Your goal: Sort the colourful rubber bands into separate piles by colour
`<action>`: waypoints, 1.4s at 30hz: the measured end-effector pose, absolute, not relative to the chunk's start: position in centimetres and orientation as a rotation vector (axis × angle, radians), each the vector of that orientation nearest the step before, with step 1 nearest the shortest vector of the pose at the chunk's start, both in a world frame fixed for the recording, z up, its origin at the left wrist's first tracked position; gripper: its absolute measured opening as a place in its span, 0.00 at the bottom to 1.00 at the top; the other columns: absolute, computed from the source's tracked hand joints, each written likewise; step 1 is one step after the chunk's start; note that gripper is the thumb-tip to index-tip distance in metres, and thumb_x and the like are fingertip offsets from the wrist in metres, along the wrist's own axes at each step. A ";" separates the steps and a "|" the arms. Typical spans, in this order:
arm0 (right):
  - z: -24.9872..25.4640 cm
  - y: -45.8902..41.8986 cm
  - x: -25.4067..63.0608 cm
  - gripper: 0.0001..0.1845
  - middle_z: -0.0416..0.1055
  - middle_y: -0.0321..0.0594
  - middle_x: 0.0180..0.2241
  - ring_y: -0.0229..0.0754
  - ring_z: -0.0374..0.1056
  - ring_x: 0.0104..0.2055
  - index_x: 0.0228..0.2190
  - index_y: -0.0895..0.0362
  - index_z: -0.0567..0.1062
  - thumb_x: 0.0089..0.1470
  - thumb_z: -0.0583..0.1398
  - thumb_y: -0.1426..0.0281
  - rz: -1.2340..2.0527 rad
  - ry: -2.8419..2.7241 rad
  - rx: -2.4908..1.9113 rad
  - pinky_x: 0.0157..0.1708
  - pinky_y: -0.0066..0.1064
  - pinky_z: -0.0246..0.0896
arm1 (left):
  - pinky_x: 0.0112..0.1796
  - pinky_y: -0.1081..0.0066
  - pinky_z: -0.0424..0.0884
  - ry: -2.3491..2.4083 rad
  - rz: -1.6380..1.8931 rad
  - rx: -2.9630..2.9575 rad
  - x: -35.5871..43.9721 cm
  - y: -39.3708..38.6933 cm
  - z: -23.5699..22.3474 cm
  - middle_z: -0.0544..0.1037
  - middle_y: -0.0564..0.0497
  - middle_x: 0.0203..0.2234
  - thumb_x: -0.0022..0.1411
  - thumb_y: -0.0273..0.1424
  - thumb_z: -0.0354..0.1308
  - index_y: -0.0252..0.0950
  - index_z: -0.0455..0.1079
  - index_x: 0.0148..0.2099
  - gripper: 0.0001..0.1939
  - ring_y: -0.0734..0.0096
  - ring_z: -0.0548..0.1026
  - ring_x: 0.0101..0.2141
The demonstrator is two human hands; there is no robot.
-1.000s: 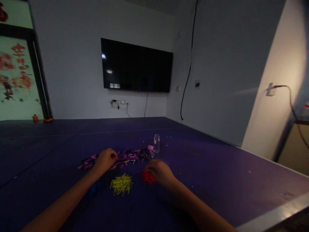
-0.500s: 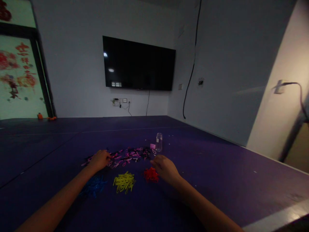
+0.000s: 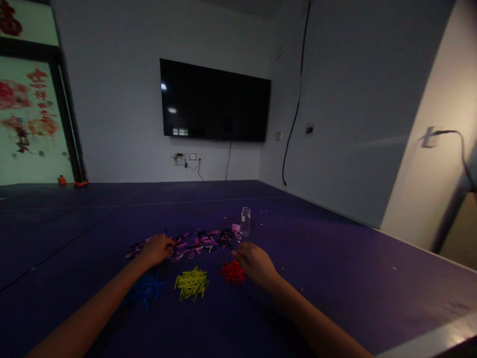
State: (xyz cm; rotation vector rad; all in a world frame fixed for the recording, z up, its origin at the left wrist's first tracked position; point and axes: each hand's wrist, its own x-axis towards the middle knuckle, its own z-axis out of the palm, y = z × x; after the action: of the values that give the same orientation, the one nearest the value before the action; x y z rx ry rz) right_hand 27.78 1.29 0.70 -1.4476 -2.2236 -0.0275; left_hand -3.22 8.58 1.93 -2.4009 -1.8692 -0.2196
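My left hand (image 3: 158, 249) is at the left part of a spread-out pile of pink and black hair ties (image 3: 204, 240). Its fingers are curled together at the tips, and whatever they pinch is too small to make out. Just above and to the right of a red heap of hair ties (image 3: 232, 273) is my right hand (image 3: 254, 259), its fingers closed and bent downward. What lies between them is hidden. A yellow heap of hair ties (image 3: 192, 284) sits between my forearms. Partly beside my left forearm lies a blue heap (image 3: 146, 288).
Behind the pile stands a clear bottle (image 3: 245, 222) with a pink cap (image 3: 236, 227) beside it. The purple tabletop (image 3: 335, 258) reaches back toward the wall, where a television (image 3: 216, 102) hangs. A black cable (image 3: 292, 134) dangles at the right.
My left hand has shifted slightly to the right over the pink and black pile. My right hand stays almost in place near the red heap. The camera view has tilted slightly.
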 end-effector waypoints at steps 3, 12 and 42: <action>0.7 1.0 27.8 0.17 0.73 0.44 0.41 0.43 0.66 0.44 0.38 0.56 0.76 0.61 0.49 0.64 0.011 -2.310 -1.328 0.43 0.32 0.58 | 0.45 0.69 0.65 -1.895 -0.201 -2.377 -3.5 8.7 2.0 0.76 0.46 0.44 0.60 0.26 0.51 0.39 0.74 0.45 0.14 0.64 0.72 0.46; 0.3 0.3 27.4 0.17 0.61 0.41 0.57 0.49 0.51 0.61 0.44 0.49 0.76 0.60 0.51 0.61 0.117 -2.572 -1.080 0.57 0.44 0.49 | 0.40 0.67 0.67 -1.937 -0.144 -2.296 -3.6 8.3 2.3 0.77 0.45 0.39 0.60 0.27 0.50 0.39 0.74 0.42 0.13 0.62 0.74 0.42; 1.0 0.3 27.3 0.19 0.66 0.46 0.53 0.45 0.62 0.55 0.44 0.55 0.76 0.62 0.48 0.64 0.078 -2.401 -1.128 0.53 0.39 0.57 | 0.43 0.60 0.62 -1.537 -0.068 -2.356 -2.7 8.1 1.9 0.72 0.40 0.41 0.59 0.22 0.47 0.33 0.72 0.39 0.13 0.56 0.68 0.44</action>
State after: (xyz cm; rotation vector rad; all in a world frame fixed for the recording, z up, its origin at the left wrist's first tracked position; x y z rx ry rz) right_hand 27.26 0.27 1.01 -1.1278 -2.4015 0.0777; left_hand -2.74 8.08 1.95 -2.3564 -1.5367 -0.0684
